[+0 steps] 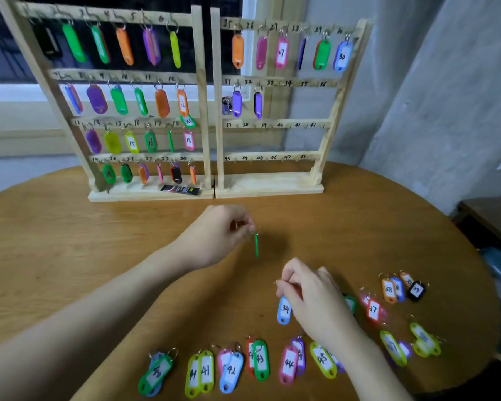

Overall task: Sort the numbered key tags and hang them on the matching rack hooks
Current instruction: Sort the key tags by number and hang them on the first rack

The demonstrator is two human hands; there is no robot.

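Left hand (224, 231) pinches the ring of a green tag (256, 246) hanging edge-on above the table (70, 241) | right hand (307, 293) pinches the ring of blue tag 34 (284, 310) | racks (203, 96) behind.

Both hands (220, 230) (310, 296) pinching (fingers curled) — raised.

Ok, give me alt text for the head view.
A person's left hand dangles a green key tag while the right hand pinches a blue tag marked 34, above a wooden table before two half-filled numbered racks.
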